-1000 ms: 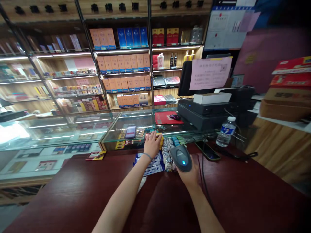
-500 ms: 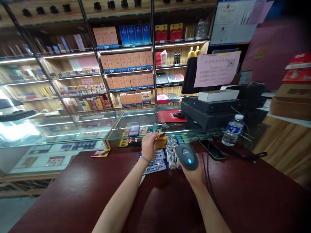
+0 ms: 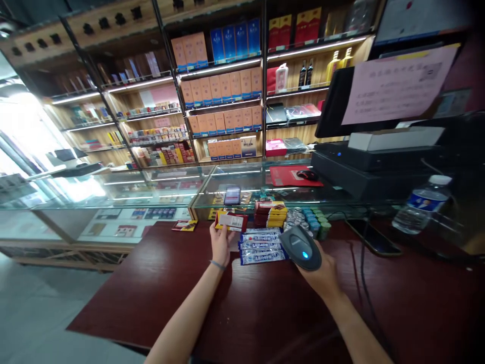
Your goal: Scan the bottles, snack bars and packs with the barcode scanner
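Observation:
Between the fingers of my left hand (image 3: pixel 220 245) is a red and yellow snack packet (image 3: pixel 237 222), its white barcode label facing me. My right hand (image 3: pixel 324 273) is wrapped round a dark grey barcode scanner (image 3: pixel 301 246) with a lit blue light, its head toward the packet. Blue and white stick packets (image 3: pixel 263 247) lie in a row between my hands. Behind them stands a stack of red and yellow packets (image 3: pixel 276 215), with several small silver-topped bottles (image 3: pixel 296 217) and green-blue cans (image 3: pixel 323 228) to its right. One more packet (image 3: pixel 185 225) lies at the table's left.
Behind the dark red table (image 3: pixel 151 283) runs a glass display counter (image 3: pixel 212 189). A phone (image 3: pixel 373 238), a water bottle (image 3: pixel 420 205) and the scanner's cable (image 3: pixel 362 273) are on the right, near a monitor with a pink sheet (image 3: pixel 401 86). Stocked shelves (image 3: pixel 223 103) line the back.
My left hand has drawn one packet from the stack leftward and turned its label toward me. My view has swung right-to-left, and the scanner stays in my right hand.

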A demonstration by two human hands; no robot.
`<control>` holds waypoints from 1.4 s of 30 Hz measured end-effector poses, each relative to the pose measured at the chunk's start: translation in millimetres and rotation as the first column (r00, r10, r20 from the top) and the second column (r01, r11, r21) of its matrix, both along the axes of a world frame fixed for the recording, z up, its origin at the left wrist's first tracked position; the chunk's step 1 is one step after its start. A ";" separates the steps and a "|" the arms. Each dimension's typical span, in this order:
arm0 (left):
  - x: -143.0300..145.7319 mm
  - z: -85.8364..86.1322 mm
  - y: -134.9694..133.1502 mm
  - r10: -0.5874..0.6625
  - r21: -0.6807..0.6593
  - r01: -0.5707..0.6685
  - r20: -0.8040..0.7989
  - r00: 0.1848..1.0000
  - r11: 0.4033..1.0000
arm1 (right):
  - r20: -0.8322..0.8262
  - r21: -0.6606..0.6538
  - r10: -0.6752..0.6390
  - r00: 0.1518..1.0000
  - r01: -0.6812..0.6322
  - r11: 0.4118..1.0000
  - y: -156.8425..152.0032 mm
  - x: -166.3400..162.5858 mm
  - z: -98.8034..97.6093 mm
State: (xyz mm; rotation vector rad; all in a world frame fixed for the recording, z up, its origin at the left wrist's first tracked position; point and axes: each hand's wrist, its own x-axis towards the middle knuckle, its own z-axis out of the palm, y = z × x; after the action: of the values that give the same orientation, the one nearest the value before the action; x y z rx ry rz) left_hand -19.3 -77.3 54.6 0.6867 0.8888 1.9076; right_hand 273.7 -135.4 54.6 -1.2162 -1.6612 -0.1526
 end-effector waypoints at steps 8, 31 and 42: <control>-30.1 -24.4 -3.4 0.074 -0.070 -0.066 0.107 0.991 0.995 | 0.308 0.047 0.159 0.938 -0.182 0.982 -13.4 -29.1 14.1; -31.6 -25.4 -3.8 0.076 -0.071 -0.064 0.173 0.982 0.995 | 0.265 -0.234 0.320 0.910 -0.261 0.937 -21.0 -41.8 11.7; -30.5 -19.8 -4.2 0.086 -0.080 -0.068 0.242 0.966 0.994 | 0.242 -0.043 0.201 0.949 -0.196 0.980 -14.2 -35.0 -5.5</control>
State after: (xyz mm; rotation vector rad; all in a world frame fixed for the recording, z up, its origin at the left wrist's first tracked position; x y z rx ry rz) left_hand -49.8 -81.5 34.8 0.3671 0.8306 1.9689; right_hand 238.7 -149.6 49.0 -1.0684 -1.9942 -0.1682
